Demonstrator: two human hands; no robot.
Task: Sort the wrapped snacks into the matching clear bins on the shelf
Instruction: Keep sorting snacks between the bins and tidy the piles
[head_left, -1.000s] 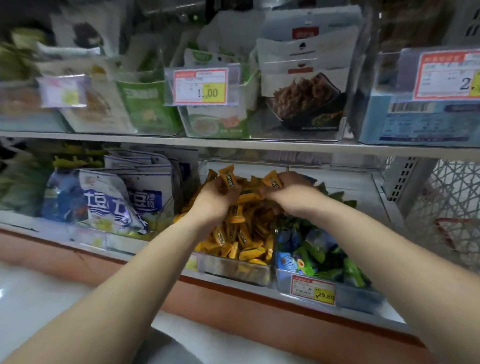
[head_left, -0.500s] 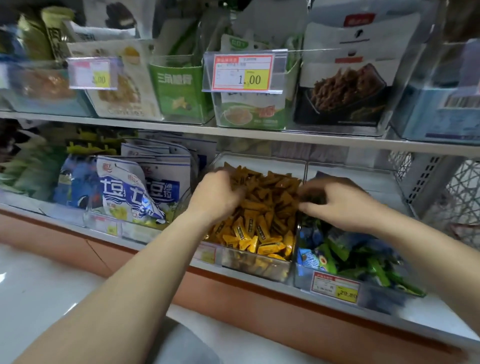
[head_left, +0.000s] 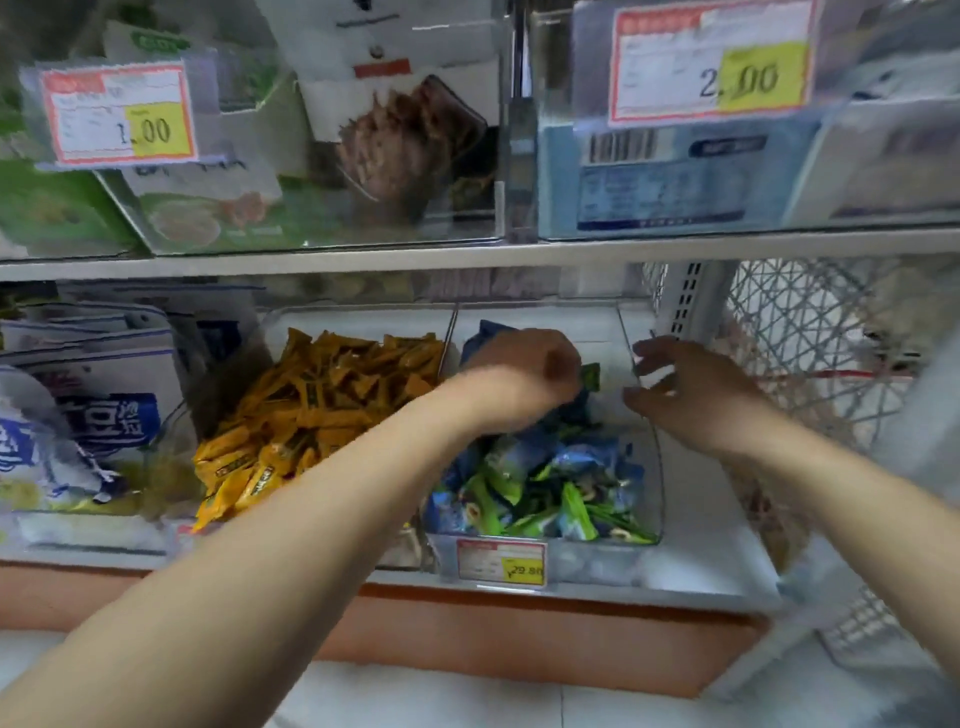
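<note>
Two bins on the lower shelf (head_left: 701, 577) are in play. The yellow bin (head_left: 270, 327) is heaped with yellow snacks (head_left: 322, 410). The blue bin (head_left: 597, 564), just beside it on the right, holds blue and green snacks (head_left: 545, 483).

Your left grip (head_left: 519, 374) hangs over the back of the blue bin, fingers curled under and the back of the hand to the camera. A green wrapper (head_left: 589, 376) stands out at its fingertips. It appears pinched there, though blur and the hand itself hide the contact. Your right grip (head_left: 691, 400) is spread, fingers loosely bent, at the blue bin's right wall, and holds nothing that shows.

Step in hand, by my reading: delivery of a stray green piece to its matching bin. The next move calls for you to let go with the left grip low over the blue and green heap. Keep clear of the divider (head_left: 451, 332), so the piece does not slide in among the yellow snacks. Then check the yellow heap for further strays. None shows, but your left forearm covers its front right part.

Against the frame half a second earlier:
- The left grip was down in the yellow snacks and is now across the divider.
- The right grip was at the back of the blue bin near the divider and is now at the far wall.
- The view has shifted rightward.
</note>
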